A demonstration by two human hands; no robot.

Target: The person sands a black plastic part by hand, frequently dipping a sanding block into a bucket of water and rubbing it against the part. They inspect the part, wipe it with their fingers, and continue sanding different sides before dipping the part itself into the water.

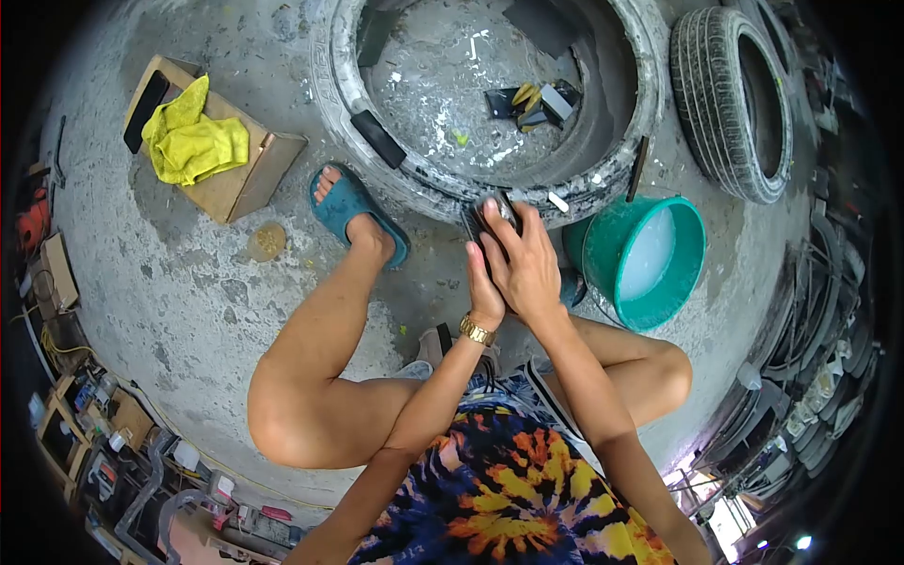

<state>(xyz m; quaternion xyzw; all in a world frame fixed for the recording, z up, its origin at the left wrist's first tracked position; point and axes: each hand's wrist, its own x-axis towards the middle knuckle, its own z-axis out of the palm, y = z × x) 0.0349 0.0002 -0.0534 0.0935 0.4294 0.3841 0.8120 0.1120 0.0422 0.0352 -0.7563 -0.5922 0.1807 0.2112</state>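
Note:
My left hand (485,294), with a gold watch at the wrist, is closed on the near left side of a small dark, shiny object (502,215). Over the same object lies my right hand (527,264), its fingers bent round it. What the object is I cannot make out, since my fingers cover much of it. Both hands are at the near edge of a large tire (433,188) lying flat on the floor. On the tire's rim rest a black block (379,139), a small white piece (558,202) and a dark strip (638,169).
Right of my hands stands a green bucket (692,273) holding cloudy liquid. A yellow cloth (193,141) drapes over a cardboard box (259,184) at left. Another tire (720,104) stands at upper right. Dark pieces (537,102) lie inside the large tire. Shelves line the lower left.

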